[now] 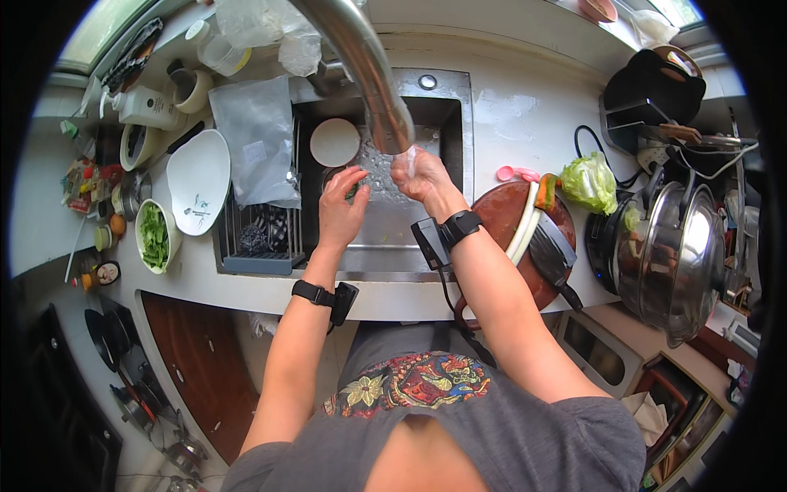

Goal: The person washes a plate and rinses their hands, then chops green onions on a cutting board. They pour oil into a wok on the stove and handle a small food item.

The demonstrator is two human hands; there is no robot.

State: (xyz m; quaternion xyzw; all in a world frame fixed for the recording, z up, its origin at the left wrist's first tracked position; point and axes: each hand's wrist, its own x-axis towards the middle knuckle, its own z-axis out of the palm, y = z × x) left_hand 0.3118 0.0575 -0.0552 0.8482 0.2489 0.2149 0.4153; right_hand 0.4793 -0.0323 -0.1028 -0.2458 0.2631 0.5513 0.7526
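Observation:
My right hand [420, 176] is under the steel faucet [384, 92], with water running over its curled fingers; whether anything is inside them is hidden. Over the left part of the sink [393, 248], my left hand [342, 212] has its thumb and fingers apart. A small dark round vessel [332, 176] shows partly beneath its fingertips, with a bit of green by the thumb. Just beyond sits a pale round bowl [335, 142]. Bubbling water [381, 166] splashes on the sink floor between the hands.
Right of the sink, a brown round cutting board [492, 212] bears a cleaver [553, 246], white stalks [524, 224] and an orange-green pepper piece [546, 192]. Lettuce [589, 183] lies behind. On the left are a dish rack [258, 264], a white board [198, 181] and a bowl of greens [175, 229].

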